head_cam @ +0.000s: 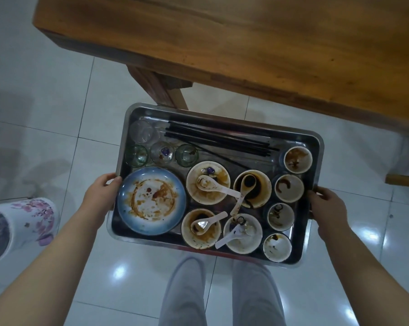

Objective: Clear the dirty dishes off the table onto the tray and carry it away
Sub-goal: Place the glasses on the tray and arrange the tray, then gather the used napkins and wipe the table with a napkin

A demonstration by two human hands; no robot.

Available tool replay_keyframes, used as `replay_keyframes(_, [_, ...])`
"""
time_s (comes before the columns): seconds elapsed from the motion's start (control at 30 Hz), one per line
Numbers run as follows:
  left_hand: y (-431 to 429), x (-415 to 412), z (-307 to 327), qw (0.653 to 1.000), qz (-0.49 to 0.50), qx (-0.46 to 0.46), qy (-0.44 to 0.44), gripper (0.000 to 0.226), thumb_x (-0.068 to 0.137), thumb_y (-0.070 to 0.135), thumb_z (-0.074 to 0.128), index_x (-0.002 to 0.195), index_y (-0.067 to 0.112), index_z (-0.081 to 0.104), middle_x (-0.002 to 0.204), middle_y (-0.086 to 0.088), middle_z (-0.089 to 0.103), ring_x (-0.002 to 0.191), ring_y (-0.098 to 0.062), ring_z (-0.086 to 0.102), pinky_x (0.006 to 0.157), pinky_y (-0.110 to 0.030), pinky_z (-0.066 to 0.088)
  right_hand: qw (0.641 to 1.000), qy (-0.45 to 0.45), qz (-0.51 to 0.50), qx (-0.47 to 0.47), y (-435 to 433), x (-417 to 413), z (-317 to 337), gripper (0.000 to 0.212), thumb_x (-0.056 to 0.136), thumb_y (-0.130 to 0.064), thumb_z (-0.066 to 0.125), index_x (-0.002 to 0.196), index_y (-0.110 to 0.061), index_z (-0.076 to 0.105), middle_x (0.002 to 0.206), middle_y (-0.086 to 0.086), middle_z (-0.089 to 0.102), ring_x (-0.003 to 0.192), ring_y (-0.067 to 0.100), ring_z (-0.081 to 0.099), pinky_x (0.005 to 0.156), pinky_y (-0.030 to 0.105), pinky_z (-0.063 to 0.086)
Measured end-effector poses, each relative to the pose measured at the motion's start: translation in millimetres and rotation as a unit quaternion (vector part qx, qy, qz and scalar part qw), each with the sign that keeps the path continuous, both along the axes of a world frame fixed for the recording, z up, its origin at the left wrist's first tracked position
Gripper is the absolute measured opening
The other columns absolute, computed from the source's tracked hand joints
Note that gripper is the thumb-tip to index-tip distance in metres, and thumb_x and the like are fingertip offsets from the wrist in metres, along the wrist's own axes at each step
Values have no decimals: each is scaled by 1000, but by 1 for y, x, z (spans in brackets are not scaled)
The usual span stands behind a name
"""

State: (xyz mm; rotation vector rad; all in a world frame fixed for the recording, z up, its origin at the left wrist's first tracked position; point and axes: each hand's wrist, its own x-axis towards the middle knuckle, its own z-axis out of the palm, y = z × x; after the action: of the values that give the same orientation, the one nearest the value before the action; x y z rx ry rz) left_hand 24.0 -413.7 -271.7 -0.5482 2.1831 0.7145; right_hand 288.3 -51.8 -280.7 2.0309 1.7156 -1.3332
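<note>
A metal tray (315,147) hangs in the air in front of me, above the tiled floor. My left hand (99,194) grips its left rim and my right hand (328,205) grips its right rim. On it lie a stained blue plate (151,200), several dirty bowls (208,182) with white spoons (212,184), several small stained cups (297,158), several glasses (143,131) and black chopsticks (217,137). The wooden table (269,43) stands just beyond the tray, and the part of its top in view is bare.
A table leg (161,88) stands just past the tray's far edge. A white bin with a pink floral pattern (22,222) sits on the floor at my left. My legs (222,292) show below the tray. Glossy white floor tiles lie all around.
</note>
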Motion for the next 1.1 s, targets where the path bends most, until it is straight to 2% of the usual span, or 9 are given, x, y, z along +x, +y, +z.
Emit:
replay_keyframes(0.2, [8,10,9,996,69,38,30,42,101,35,41,138,16,45,133,-12,53,112,-28,51,86,-41,42,999,29,-29,16,-8,8,8,48,96,-26,54,141,-18,41,130,11,57,110,28,56,92,40,47])
replay_keyframes(0.33, [14,28,40,994,57,41,85,45,101,26,42,145,16,38,147,-11,40,131,-30,40,92,-38,34,998,24,-23,51,-18,20,33,46,99,-29,48,143,-20,40,144,5,45,130,27,44,105,42,36])
replay_keyframes(0.43, [19,38,69,990,77,37,116,43,100,28,45,142,19,41,147,-10,41,132,-30,40,100,-44,36,996,55,-44,52,-27,20,64,44,100,-30,46,143,-20,41,147,2,43,132,24,43,105,36,34])
replay_keyframes(0.53, [37,58,114,976,150,92,127,42,101,27,44,141,15,43,139,-3,47,125,-21,44,97,-35,36,988,114,-93,39,-33,18,115,42,100,-30,46,142,-20,44,146,1,44,132,23,43,105,32,34])
replay_keyframes(0.63, [68,98,155,966,176,161,104,40,100,29,46,136,13,51,131,-10,55,113,-24,53,93,-36,44,972,189,-142,11,-32,25,167,41,101,-30,45,140,-18,45,141,3,50,128,23,47,108,42,39])
replay_keyframes(0.73, [107,145,201,960,160,227,40,33,98,33,50,127,18,56,126,-6,57,113,-23,52,96,-37,41,949,267,-162,-32,-24,41,223,39,102,-33,44,136,-16,49,131,3,57,120,23,53,99,39,44])
replay_keyframes(0.87, [169,200,244,951,55,304,-19,23,99,23,51,119,18,62,118,-2,62,109,-19,56,89,-35,43,931,335,-140,-44,-2,78,280,28,101,-29,47,127,-22,56,123,-1,64,114,19,59,99,41,46])
replay_keyframes(0.97, [235,227,275,939,14,344,-16,21,99,15,50,112,11,65,102,-4,68,95,-21,61,78,-33,45,924,355,-139,-23,31,119,312,22,100,-28,48,118,-27,60,117,-3,66,110,17,61,98,41,47])
replay_keyframes(1.1, [325,286,317,922,26,387,10,16,99,16,50,99,18,65,99,-5,70,87,-22,64,70,-31,47,925,363,-109,-24,85,190,345,26,99,-28,50,124,-27,58,117,-7,66,109,13,61,98,37,46])
